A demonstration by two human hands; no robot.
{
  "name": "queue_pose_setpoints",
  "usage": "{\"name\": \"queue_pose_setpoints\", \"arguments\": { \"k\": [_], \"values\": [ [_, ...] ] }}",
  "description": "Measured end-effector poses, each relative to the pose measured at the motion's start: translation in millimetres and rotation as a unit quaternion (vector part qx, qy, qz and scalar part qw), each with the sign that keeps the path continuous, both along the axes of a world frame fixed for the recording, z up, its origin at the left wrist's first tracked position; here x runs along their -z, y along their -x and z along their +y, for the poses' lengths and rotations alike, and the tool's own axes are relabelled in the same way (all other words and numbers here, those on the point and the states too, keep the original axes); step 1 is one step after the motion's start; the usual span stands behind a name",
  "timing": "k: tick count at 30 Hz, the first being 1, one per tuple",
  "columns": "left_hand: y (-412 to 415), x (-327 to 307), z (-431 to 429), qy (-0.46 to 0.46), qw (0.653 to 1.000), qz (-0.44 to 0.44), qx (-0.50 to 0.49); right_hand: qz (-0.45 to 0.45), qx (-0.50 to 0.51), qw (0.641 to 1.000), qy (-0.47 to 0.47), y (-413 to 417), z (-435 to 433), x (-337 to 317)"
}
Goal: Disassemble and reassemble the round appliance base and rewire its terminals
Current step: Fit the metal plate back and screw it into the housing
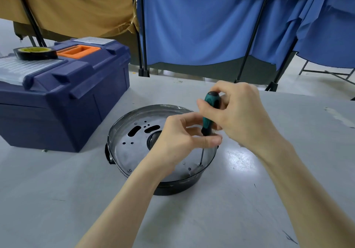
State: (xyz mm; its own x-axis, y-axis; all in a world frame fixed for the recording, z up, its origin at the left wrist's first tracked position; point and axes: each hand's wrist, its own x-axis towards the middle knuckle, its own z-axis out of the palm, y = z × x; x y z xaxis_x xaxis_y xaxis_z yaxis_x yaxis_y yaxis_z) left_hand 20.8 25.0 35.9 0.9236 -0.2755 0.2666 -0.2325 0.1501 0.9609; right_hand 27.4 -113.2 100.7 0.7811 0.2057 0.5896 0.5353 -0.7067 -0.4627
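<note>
Head view catches you at a screw step: your right hand (237, 116) grips the green screwdriver (209, 111) handle, your left hand (182, 142) pinches its neck, tip in a near-edge screw (201, 164) of the round base (123, 157) on the table (249, 199); next likely calls for pressing straight down and turning.

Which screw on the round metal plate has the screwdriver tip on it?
The near-right screw, at the metal plate's edge nearest the right forearm, sits under the green-handled screwdriver. The near-left screw has no tool on it.
</note>
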Motion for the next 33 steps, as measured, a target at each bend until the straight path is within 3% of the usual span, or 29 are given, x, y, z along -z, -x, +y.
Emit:
{"name": "queue_pose_setpoints", "arguments": {
  "k": [3, 6, 9, 12, 17, 20, 24, 27, 33],
  "values": [
    [0.1, -2.0, -5.0, 0.013, 1.000, 0.004, -0.020, -0.019, 0.080, 0.996, 0.028, 0.4, 12.2, 6.9],
    [-2.3, -6.4, -1.6, -0.007, 0.999, 0.019, 0.028, -0.009, 0.116, 0.991, 0.060, 2.8, 12.0, 7.0],
    [-5.0, -8.3, 3.9, -0.031, 0.995, 0.031, 0.092, 0.039, 0.026, 0.998, 0.048, 4.4, -1.9, -7.1],
    [-4.3, -7.4, 6.1, -0.012, 0.994, 0.039, 0.106, 0.019, -0.048, 0.998, 0.030, 5.7, -6.8, -9.2],
    [-6.1, -4.2, 0.0, -0.011, 1.000, -0.001, 0.000, -0.051, 0.110, 0.992, 0.045, 1.9, 7.3, 4.4],
    [-8.2, -4.3, -2.3, -0.015, 1.000, 0.003, 0.010, -0.047, 0.156, 0.983, 0.080, 2.8, 2.7, 6.5],
    [-11.5, -0.5, 6.6, -0.008, 0.999, 0.021, 0.050, 0.029, 0.016, 0.999, 0.022, 7.4, -11.2, -1.9],
    [-11.4, -0.1, 17.4, 0.004, 0.994, 0.032, 0.100, 0.035, -0.066, 0.997, -0.011, 11.6, -9.1, -2.4],
    [-5.4, 1.6, 5.8, -0.016, 0.999, 0.026, 0.033, -0.010, 0.081, 0.996, 0.039, 2.8, 3.2, 3.1]
  ]
}}
